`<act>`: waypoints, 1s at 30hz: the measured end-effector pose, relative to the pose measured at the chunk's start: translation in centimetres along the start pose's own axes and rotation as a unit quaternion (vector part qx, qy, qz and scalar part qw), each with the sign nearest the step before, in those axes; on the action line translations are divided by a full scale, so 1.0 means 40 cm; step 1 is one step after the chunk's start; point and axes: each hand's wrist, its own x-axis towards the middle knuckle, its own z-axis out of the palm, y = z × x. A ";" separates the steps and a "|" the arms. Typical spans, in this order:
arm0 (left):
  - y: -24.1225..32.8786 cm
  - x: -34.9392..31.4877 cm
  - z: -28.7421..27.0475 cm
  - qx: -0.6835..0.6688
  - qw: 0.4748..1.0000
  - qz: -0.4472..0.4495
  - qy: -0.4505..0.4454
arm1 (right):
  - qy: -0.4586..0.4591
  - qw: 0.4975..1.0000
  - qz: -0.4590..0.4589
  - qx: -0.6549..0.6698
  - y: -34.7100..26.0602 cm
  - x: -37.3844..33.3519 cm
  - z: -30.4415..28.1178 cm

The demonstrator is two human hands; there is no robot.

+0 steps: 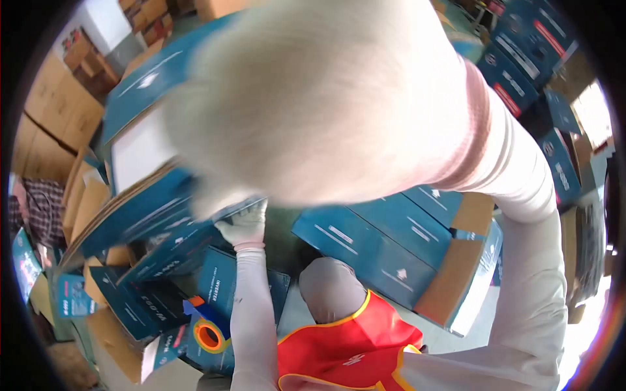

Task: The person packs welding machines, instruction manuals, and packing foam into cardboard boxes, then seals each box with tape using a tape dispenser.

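Observation:
My left hand [246,225], in a white glove, grips the near end of a large blue cardboard box [140,212]. This box stands open-flapped ahead of me to the left, with a white surface [140,153] showing inside it. Raised close in front of me, my right hand [306,111] is a pale glove smeared by motion; its fingers cannot be made out. It hides much of the box's far part. Below my left hand, beside my forearm, a blue tape dispenser with an orange and yellow hub [210,335] lies on blue cartons.
Another blue box with brown flaps [385,244] lies right of my left hand. Blue cartons are stacked at the far right [521,62]. Plain brown cartons [55,111] stand at the left. A checked cloth [44,212] shows at the left edge.

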 end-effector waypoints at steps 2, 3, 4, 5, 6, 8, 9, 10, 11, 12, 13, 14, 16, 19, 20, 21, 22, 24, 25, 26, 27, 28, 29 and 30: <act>0.046 -0.079 0.166 -0.219 0.973 -0.047 0.061 | 0.037 0.994 -0.017 -0.103 -0.076 -0.063 -0.104; 0.080 -0.073 0.255 -0.215 0.976 -0.035 0.022 | 0.069 0.981 -0.050 -0.171 -0.130 -0.070 -0.185; 0.112 -0.069 0.335 -0.217 0.975 -0.035 -0.019 | 0.098 0.963 -0.080 -0.239 -0.187 -0.078 -0.262; 0.101 -0.140 0.356 -0.217 0.974 -0.061 -0.024 | 0.100 0.949 -0.082 -0.286 -0.252 -0.112 -0.310; 0.085 -0.208 0.368 -0.219 0.972 -0.088 -0.027 | 0.097 0.935 -0.083 -0.331 -0.314 -0.145 -0.351; 0.064 -0.285 0.427 -0.189 0.970 -0.139 -0.062 | 0.098 0.895 -0.102 -0.422 -0.436 -0.188 -0.431; 0.072 -0.295 0.464 -0.165 0.967 -0.161 -0.113 | 0.112 0.861 -0.131 -0.478 -0.497 -0.195 -0.466; 0.071 -0.312 0.481 -0.204 0.938 -0.186 -0.210 | 0.123 0.824 -0.161 -0.529 -0.567 -0.186 -0.488; 0.030 -0.343 0.512 -0.180 0.934 -0.229 -0.208 | 0.313 0.741 -0.312 -0.506 -0.486 -0.173 -0.476; 0.031 -0.364 0.499 -0.171 0.925 -0.247 -0.232 | 0.246 0.786 -0.212 -0.526 -0.537 -0.193 -0.481; 0.030 -0.378 0.471 -0.128 0.938 -0.268 -0.177 | 0.271 0.800 -0.146 -0.515 -0.531 -0.186 -0.470; -0.047 -0.400 0.502 -0.057 0.939 -0.311 -0.136 | 0.271 0.783 -0.089 -0.553 -0.537 -0.235 -0.482; -0.047 -0.330 0.292 0.144 0.882 -0.362 -0.266 | 0.211 0.835 0.043 -0.506 -0.560 -0.225 -0.435; -0.119 -0.516 0.498 0.401 0.870 -0.258 -0.125 | 0.154 0.845 0.183 -0.479 -0.145 -0.457 -0.391; -0.094 -0.549 0.528 0.367 0.876 -0.259 -0.176 | 0.152 0.830 0.153 -0.515 -0.066 -0.551 -0.362; -0.044 -0.578 0.532 0.321 0.886 -0.264 -0.203 | 0.080 0.841 0.244 -0.475 0.000 -0.627 -0.306; -0.005 -0.582 0.509 0.351 0.875 -0.231 -0.239 | 0.057 0.860 0.267 -0.432 0.066 -0.681 -0.246; 0.115 -0.633 0.423 0.414 0.856 -0.048 -0.305 | 0.035 0.897 0.341 -0.280 0.135 -0.693 -0.243; 0.167 -0.670 0.351 0.423 0.852 0.056 -0.305 | 0.026 0.905 0.347 -0.246 0.140 -0.675 -0.249; 0.237 -0.710 0.305 0.480 0.825 0.172 -0.243 | 0.010 0.915 0.317 -0.249 0.161 -0.674 -0.252; 0.314 -0.752 0.275 0.527 0.781 0.282 -0.182 | -0.007 0.922 0.292 -0.256 0.174 -0.678 -0.261; 0.384 -0.790 0.241 0.541 0.772 0.321 -0.092 | -0.007 0.920 0.311 -0.240 0.167 -0.674 -0.255; 0.463 -0.800 0.155 0.607 0.690 0.394 0.017 | -0.015 0.920 0.316 -0.232 0.175 -0.670 -0.252; 0.507 -0.824 0.082 0.554 0.702 0.427 0.134 | -0.020 0.921 0.319 -0.224 0.194 -0.677 -0.261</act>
